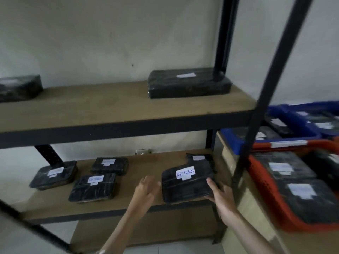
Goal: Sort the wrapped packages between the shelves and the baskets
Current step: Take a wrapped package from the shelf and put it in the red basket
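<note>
Black upright post (260, 99) crosses frame right, w/ red basket (264, 187) behind it. RETURN package (187, 184) lower centre on lower shelf (146, 162), long axis roughly left-right, label up. Right hand (222, 200) grips its right edge; left hand (145, 192) beside it, fingers straight, holding nothing.

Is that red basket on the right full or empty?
Not empty: the red basket holds at least two black wrapped packages with white labels.

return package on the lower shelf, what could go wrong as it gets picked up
Only the right hand grips the RETURN package, at one corner; the left hand is open beside it, so it could tip or slip. It also leans on another package behind, which might get dragged. The upright post stands between it and the orange basket.
</note>
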